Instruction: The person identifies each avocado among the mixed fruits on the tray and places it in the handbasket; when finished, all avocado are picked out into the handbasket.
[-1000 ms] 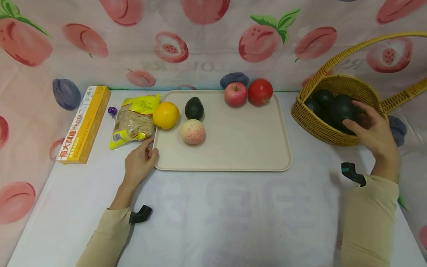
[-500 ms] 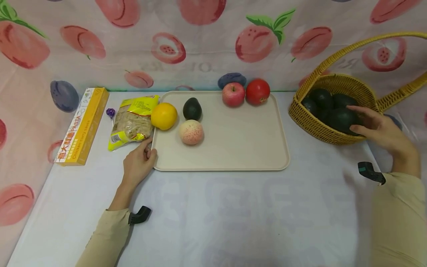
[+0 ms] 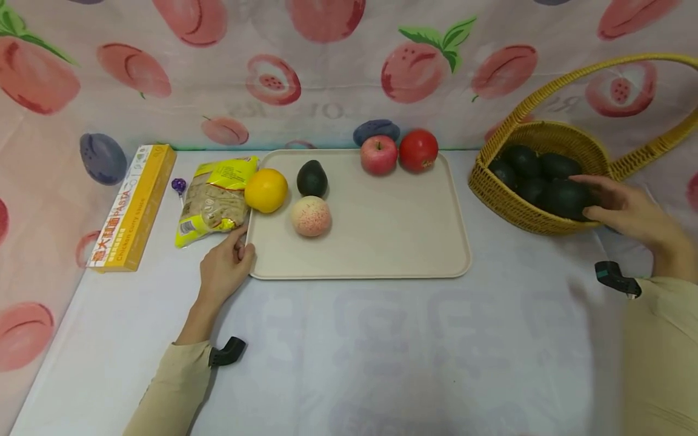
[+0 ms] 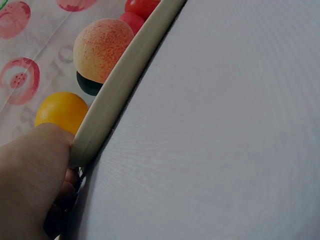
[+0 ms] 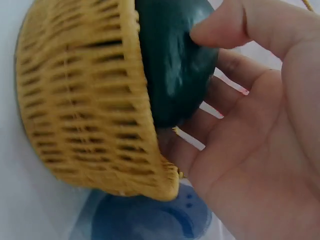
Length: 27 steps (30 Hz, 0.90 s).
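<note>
At the left edge of the beige tray, my left hand grips the rim. The left wrist view has its thumb against the tray's end and the other fingers lower down. On the far right, my right hand holds a dark green avocado at the front rim of a yellow wicker basket. Its thumb presses the avocado's side in the right wrist view, with the fingers around the back. Several more avocados lie in the basket.
The tray bears an orange, an avocado, a peach, an apple and a pomegranate. Left of it lie a yellow bag of noodles, a lollipop and a pasta box. The basket's handle arches up high.
My right hand has moved right and slightly down with the avocado, from over the basket's middle to its front right side. My left hand stays at the tray's edge.
</note>
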{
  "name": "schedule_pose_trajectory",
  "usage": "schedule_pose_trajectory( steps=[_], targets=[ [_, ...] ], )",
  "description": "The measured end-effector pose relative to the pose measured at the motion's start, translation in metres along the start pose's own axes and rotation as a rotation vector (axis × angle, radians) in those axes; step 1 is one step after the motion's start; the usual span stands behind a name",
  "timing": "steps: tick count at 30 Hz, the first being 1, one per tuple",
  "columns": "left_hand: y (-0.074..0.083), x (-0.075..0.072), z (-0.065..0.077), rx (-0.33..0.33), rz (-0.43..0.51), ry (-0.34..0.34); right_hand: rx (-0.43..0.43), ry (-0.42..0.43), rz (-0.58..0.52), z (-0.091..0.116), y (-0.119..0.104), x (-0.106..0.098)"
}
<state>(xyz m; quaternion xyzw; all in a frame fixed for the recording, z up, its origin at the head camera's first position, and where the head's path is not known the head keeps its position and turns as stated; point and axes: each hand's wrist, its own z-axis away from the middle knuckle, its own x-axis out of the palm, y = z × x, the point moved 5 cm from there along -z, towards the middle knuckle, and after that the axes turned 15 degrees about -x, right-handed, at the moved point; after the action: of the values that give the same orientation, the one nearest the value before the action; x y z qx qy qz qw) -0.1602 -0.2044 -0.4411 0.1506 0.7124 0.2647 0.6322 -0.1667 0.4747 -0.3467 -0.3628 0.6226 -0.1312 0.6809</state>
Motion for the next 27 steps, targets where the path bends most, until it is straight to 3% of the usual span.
schedule_pose_trajectory(
  steps=[2,9,18,23,27],
  targets=[
    [-0.001,0.000,0.000,0.000,0.001,0.004,-0.018,-0.020,0.000,-0.002,0.002,-0.002],
    [-0.002,0.000,0.000,0.008,0.001,0.008,0.059,-0.050,0.112,0.000,0.009,-0.006],
    [-0.003,0.000,0.001,-0.009,-0.006,-0.002,0.200,-0.062,0.102,-0.003,0.007,0.003],
    [-0.003,0.001,0.000,-0.001,-0.006,0.001,0.184,-0.008,0.156,-0.003,0.005,0.003],
    [-0.002,0.002,-0.001,0.000,-0.008,0.000,0.199,-0.025,0.193,-0.002,0.007,0.004]
  ],
)
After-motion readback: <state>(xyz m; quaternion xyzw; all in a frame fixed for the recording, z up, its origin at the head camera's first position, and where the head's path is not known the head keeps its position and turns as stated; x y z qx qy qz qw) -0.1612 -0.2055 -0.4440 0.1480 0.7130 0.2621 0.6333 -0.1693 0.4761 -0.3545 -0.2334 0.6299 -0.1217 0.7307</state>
